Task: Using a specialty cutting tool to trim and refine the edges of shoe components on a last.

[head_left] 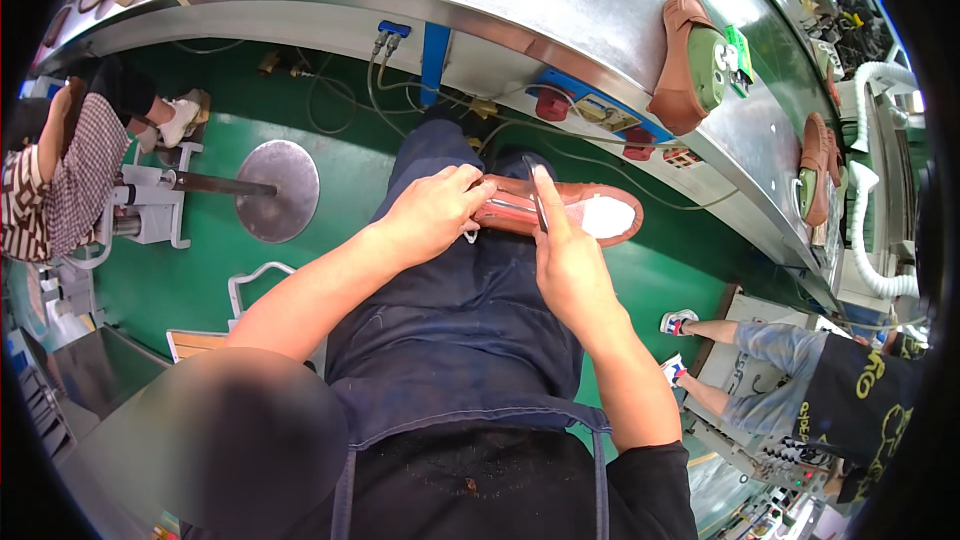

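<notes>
Across my lap lies a brown leather shoe (512, 210), bottom side up, with a white patch (608, 218) at its toe end and a shiny strip along the middle. My left hand (428, 218) is closed round its heel end, at the left. Over the middle of the shoe, my right hand (575, 275) grips a thin dark blade-like tool (542, 212), its forefinger stretched along it. Most of the tool's handle is hidden in the palm, so its exact kind cannot be told. Whether the blade touches the shoe bottom is unclear.
A metal workbench (560, 0) runs across the front. On it stand a brown loafer (680, 70) on a green last and, farther right, more shoes (815, 170). Cables and sockets (600, 112) hang beneath. A round metal disc (277, 190) is at left; people sit on both sides.
</notes>
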Motion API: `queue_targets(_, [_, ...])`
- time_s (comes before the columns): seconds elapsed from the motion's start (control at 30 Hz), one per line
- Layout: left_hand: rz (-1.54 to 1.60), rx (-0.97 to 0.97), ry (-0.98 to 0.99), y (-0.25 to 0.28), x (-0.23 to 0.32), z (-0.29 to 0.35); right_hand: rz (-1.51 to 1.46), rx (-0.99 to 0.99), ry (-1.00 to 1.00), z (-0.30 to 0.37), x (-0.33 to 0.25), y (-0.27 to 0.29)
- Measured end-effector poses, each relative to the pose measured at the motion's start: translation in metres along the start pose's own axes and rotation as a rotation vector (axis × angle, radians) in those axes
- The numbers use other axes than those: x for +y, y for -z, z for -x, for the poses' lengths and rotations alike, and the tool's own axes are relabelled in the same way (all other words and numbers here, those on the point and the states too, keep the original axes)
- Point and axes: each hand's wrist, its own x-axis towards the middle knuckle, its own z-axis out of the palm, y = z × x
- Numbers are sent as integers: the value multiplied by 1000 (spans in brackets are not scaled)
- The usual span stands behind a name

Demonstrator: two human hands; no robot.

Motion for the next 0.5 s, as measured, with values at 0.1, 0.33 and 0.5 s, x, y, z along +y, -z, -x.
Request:
queue_targets(0.1, [-66, 50, -74, 0, 0, 0, 2, 110, 124, -4, 3, -19])
queue_targets(0.33, [-65, 59, -107, -4, -7, 3, 40, 190, 209, -12, -1, -35])
queue_targets(0.5, [-8, 69, -91, -7, -12, 3, 95, 60, 167, -6, 6, -40])
